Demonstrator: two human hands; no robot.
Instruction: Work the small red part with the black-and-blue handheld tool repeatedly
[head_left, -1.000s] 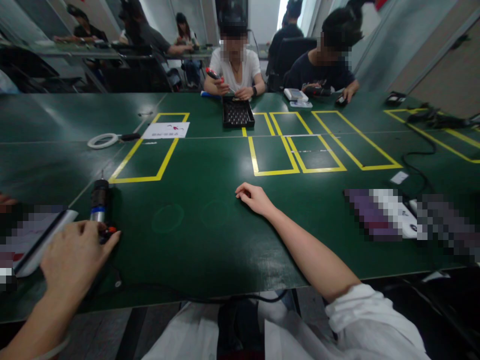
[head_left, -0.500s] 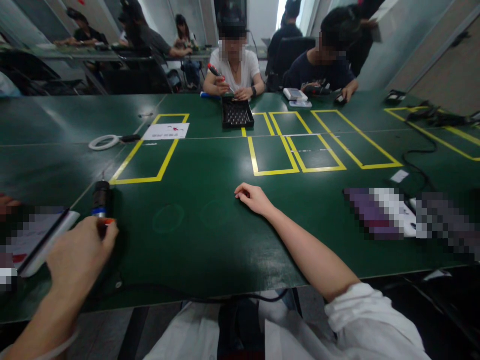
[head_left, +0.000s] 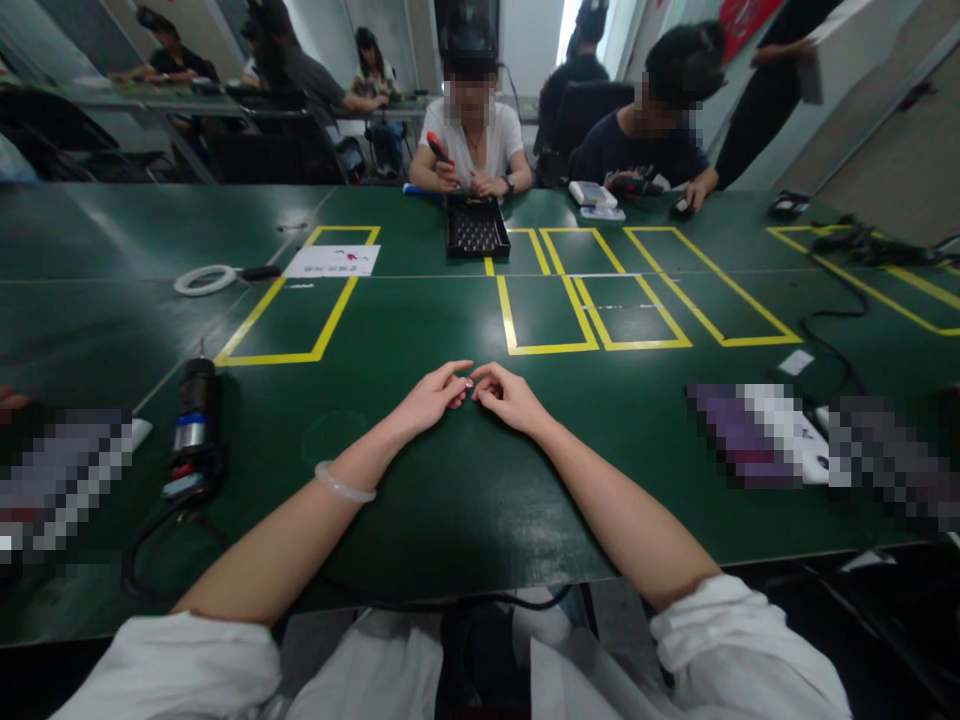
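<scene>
Close together over the middle of the green table are my left hand (head_left: 436, 398) and my right hand (head_left: 511, 396), fingertips almost meeting. A tiny reddish, shiny piece (head_left: 469, 384) shows at the left fingertips; it is too small to name. The left fingers are closed in a pinch around it. My right fingers are curled inward beside it, and what they hold, if anything, is hidden. To the left lies a black electric screwdriver (head_left: 193, 415) with a blue ring and a metal band, its bit pointing away and its cable curling behind it. Neither hand touches it.
Yellow tape outlines (head_left: 551, 350) mark the table, with a printed sheet (head_left: 335, 261) across one. A white cable coil (head_left: 204, 280) lies far left. Opposite, a person holds a red-and-black tool (head_left: 438, 147) behind a black tray (head_left: 478, 245). Blurred-out items lie at both sides.
My left hand has left the screwdriver at the far left and come to the middle beside my right hand. The right hand has hardly moved.
</scene>
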